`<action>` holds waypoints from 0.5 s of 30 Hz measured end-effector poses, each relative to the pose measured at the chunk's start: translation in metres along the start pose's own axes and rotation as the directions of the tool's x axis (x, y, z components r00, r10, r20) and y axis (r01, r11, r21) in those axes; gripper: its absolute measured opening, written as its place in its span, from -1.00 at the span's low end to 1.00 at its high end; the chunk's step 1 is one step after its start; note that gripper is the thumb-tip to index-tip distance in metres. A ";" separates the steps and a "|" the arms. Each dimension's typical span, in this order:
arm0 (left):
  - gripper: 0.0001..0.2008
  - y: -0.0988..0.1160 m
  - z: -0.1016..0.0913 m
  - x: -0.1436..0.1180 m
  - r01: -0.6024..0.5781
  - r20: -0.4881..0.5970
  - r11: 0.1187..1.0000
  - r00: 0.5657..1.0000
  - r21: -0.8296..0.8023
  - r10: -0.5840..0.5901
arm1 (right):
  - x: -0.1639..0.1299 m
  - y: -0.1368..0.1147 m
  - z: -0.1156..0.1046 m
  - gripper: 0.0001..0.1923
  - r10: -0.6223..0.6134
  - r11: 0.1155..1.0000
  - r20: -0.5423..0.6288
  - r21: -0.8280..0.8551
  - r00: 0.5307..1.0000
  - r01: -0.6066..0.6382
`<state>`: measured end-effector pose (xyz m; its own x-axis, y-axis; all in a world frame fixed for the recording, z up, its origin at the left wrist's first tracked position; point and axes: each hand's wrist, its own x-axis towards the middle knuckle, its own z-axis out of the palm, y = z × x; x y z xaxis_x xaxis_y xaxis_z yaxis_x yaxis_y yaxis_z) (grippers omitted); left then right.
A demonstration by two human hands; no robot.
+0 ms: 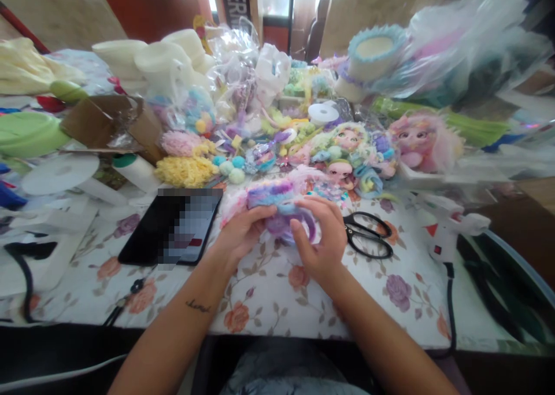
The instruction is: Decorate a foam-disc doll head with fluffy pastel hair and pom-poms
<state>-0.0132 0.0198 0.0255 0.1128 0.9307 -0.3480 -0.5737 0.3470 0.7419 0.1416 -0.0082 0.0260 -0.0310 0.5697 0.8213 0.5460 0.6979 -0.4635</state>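
Note:
In the middle of the table, my left hand (243, 233) is closed on the left side of a lilac ring-shaped roll (286, 224), thumb on top. From the right, my right hand (325, 233) curls over the same roll, its fingers bent round the far rim and the thumb near the ring's hole. A fluffy pastel bundle (271, 192) in pink, blue and purple lies against the roll's far side; whether it is joined to it I cannot tell. Just right of my right hand rest black-handled scissors (368, 233), their blades hidden behind the hand.
A tablet (171, 227) lies to the left on the flowered tablecloth (269, 308). A white glue gun (451, 227) with a cord stands at right. Doll heads (347, 137), yellow yarn (186, 170), pompoms (236, 175), a cardboard box (113, 123) and plastic bags crowd the back.

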 end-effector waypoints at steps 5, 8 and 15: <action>-0.75 0.002 0.002 -0.001 0.003 0.050 1.000 0.999 0.021 -0.004 | 0.003 0.012 -0.003 -0.69 0.086 0.996 0.109 -0.013 0.990 -0.085; -0.77 0.003 0.002 -0.003 -0.008 0.072 1.000 0.997 0.012 0.007 | 0.002 0.013 -0.002 -0.73 0.134 0.991 0.168 0.004 0.977 -0.136; -0.79 0.003 0.001 -0.003 0.008 0.047 0.999 0.999 0.040 -0.010 | 0.013 0.021 -0.030 -0.78 0.395 0.770 0.469 0.300 0.790 -0.563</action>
<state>-0.0143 0.0180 0.0293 0.1566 0.9318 -0.3275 -0.5401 0.3584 0.7615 0.1780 0.0003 0.0370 -0.2020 0.9291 0.3096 0.1873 0.3470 -0.9190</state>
